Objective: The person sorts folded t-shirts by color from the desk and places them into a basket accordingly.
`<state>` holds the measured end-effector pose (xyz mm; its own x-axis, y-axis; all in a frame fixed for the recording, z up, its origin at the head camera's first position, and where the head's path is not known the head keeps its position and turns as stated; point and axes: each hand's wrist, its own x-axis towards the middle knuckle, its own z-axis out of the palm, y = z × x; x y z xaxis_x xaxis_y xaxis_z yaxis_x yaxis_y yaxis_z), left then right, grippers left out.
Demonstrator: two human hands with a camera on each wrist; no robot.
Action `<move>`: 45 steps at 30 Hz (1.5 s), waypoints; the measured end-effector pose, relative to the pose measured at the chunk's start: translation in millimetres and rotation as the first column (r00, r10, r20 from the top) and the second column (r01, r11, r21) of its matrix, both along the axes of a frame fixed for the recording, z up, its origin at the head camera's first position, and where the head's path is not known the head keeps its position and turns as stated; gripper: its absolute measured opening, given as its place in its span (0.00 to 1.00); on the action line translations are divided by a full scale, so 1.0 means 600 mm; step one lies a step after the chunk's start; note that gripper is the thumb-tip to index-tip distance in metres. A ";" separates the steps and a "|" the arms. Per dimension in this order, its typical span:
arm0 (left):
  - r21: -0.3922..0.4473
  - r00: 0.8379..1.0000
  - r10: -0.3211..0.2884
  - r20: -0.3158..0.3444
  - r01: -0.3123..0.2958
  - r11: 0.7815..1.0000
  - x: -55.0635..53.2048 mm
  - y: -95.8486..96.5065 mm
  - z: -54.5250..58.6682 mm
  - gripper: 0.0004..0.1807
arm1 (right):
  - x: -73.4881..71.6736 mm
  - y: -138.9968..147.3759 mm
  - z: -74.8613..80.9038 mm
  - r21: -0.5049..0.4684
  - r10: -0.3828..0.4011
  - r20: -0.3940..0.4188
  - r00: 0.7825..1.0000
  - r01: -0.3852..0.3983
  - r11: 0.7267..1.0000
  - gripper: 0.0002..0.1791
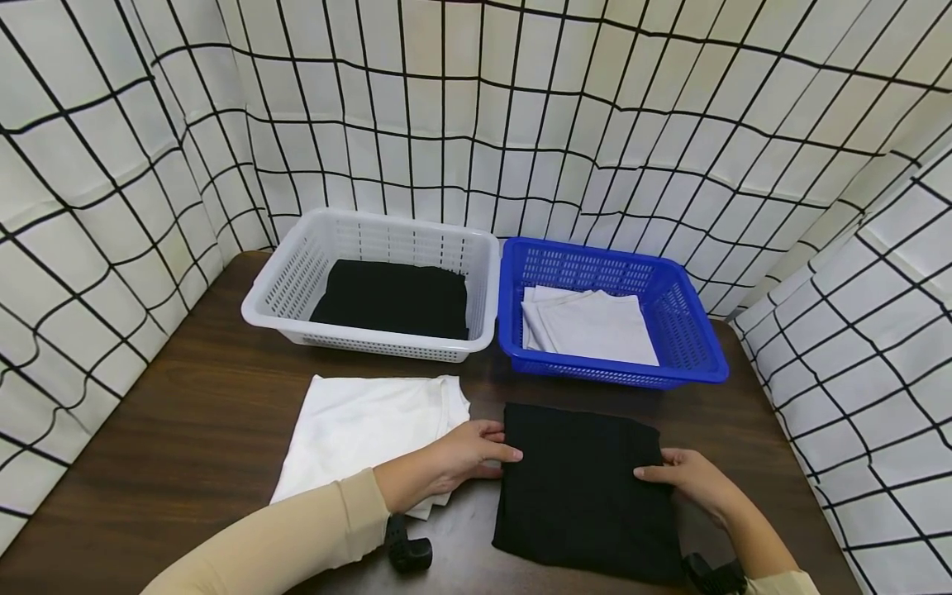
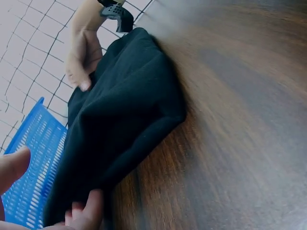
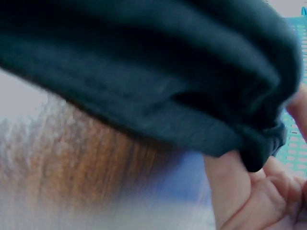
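A folded black garment (image 1: 583,496) lies in front of me on the right half of the table, its cloth bunched into loose folds in both wrist views. At its left edge is my left hand (image 1: 468,454), thumb over the top and fingertips going under the cloth. My right hand (image 1: 687,479) pinches the opposite edge, with the thumb above and the fingers hidden beneath; in the right wrist view, fingers (image 3: 230,187) show below the dark fabric. A folded white garment (image 1: 364,421) lies to the left, partly behind my left forearm.
At the back of the dark wooden table (image 1: 178,430) stands a white basket (image 1: 260,310) containing folded black cloth (image 1: 394,297). Beside it, a blue basket (image 1: 695,330) holds folded white cloth (image 1: 595,326). White curtains with a black grid pattern (image 1: 476,116) enclose the table.
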<state>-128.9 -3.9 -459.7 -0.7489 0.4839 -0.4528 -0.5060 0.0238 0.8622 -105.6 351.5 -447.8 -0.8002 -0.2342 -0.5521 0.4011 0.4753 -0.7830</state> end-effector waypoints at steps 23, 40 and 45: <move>0.040 1.000 -0.015 0.022 0.014 0.999 -0.009 0.013 -0.011 0.40 | 0.013 0.001 -0.013 -0.051 -0.079 -0.007 0.997 0.078 0.996 0.42; -0.045 0.995 0.096 -0.009 -0.097 0.994 -0.002 0.027 -0.016 0.33 | 0.016 0.007 -0.023 -0.192 -0.031 0.054 0.998 0.041 0.981 0.40; -0.072 0.994 0.107 -0.012 -0.108 0.992 -0.003 0.032 -0.012 0.35 | 0.018 0.009 -0.022 -0.198 -0.029 0.054 0.998 0.039 0.979 0.37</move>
